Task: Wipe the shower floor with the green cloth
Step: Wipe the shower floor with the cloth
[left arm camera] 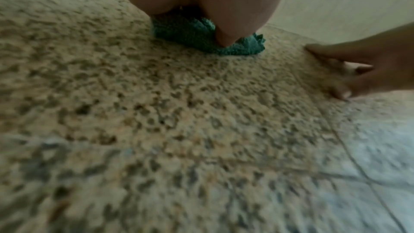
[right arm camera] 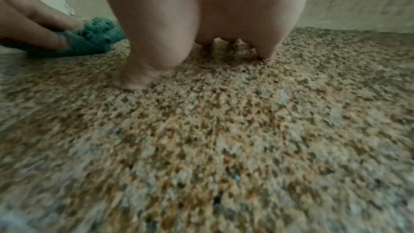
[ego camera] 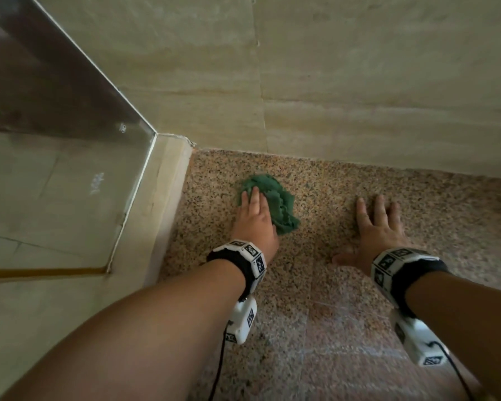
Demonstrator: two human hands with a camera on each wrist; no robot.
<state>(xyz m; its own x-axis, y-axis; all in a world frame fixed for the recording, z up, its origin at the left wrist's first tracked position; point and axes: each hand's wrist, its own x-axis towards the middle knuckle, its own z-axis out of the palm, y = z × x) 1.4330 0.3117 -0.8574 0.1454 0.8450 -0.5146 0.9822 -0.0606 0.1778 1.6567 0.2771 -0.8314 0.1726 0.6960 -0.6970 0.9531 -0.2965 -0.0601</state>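
Two bare forearms, each strapped with a marker-covered wristband [ego camera: 250, 260], fill the near part of the head view. The left hand [ego camera: 255, 218] is laid on the green cloth [ego camera: 278, 204] with fingers straight, pressing it flat — nothing is curled round it. The cloth is bunched on the speckled shower floor [ego camera: 315, 285], near the far-left corner by the glass panel [ego camera: 70, 111]. The right hand [ego camera: 379, 227] is spread open on bare floor to the right, well apart from the cloth.
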